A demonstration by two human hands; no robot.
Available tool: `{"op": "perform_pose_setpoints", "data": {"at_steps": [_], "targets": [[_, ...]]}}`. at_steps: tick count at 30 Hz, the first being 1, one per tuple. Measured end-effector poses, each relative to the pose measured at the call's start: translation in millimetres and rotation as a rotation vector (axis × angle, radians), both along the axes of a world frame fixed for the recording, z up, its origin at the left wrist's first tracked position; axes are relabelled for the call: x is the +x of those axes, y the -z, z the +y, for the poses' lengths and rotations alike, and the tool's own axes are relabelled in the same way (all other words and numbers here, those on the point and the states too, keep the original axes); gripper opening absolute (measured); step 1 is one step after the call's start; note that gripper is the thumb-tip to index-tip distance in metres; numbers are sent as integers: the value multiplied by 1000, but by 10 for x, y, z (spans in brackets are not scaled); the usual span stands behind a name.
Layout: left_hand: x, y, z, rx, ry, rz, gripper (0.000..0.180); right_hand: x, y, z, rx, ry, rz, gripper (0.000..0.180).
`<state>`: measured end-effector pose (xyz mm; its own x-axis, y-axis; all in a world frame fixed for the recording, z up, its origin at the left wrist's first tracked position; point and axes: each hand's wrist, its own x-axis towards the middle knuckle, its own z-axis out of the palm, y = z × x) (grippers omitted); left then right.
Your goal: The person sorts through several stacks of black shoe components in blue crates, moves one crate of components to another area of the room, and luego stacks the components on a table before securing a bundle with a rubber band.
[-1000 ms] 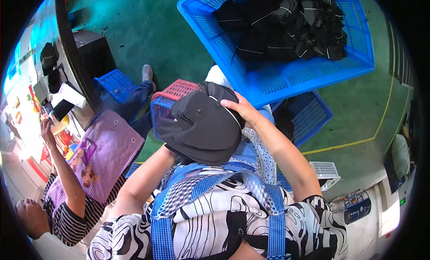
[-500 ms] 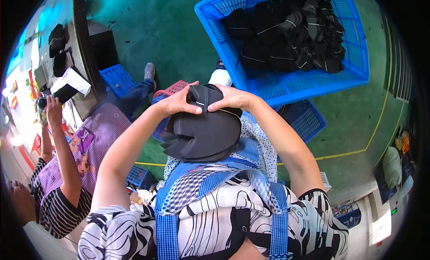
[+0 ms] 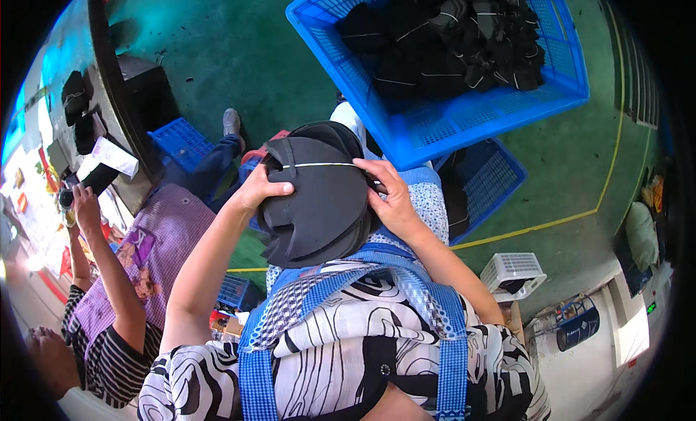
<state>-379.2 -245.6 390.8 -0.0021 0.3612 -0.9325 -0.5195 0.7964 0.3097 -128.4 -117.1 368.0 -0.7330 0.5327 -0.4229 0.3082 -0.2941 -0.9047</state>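
Note:
In front of my lap is a thick stack of flat black cut fabric pieces [image 3: 326, 203], rounded and notched at the lower left. A thin white band [image 3: 322, 164] runs across its upper part, and a short dark strip lies over the band. My left hand [image 3: 259, 189] grips the stack's left edge, thumb on top. At the right edge my right hand [image 3: 391, 200] is closed on the stack, its fingers at the end of the white band; its fingertips are partly hidden. Beyond is a large blue crate [image 3: 449, 131] with several banded black bundles [image 3: 442, 51].
Under the large crate sits another blue crate [image 3: 500, 178]. A white basket [image 3: 513, 269] stands to the right. At the left a co-worker in a purple checked apron [image 3: 163, 232] works at a cluttered table. A small blue crate [image 3: 181, 142] and a red basket [image 3: 254, 160] are nearby.
My hands have spread from the top middle of the stack to its two sides. More of the white band shows now. The view has shifted slightly to the right.

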Motion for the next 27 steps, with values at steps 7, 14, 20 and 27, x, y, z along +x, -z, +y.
{"op": "perform_pose_setpoints", "data": {"at_steps": [7, 14, 20, 27], "targets": [[-67, -172, 0, -25, 124, -110, 89, -168, 54, -90, 384, 53, -74, 30], [-33, -77, 127, -60, 370, -82, 80, 23, 410, 10, 40, -87, -49, 12], [-3, 30, 373, 72, 587, -124, 78, -714, 485, 670, -881, 268, 218, 7], [-45, -25, 661, 149, 756, -222, 67, -1447, 847, 925, -180, 134, -210, 11]]}}
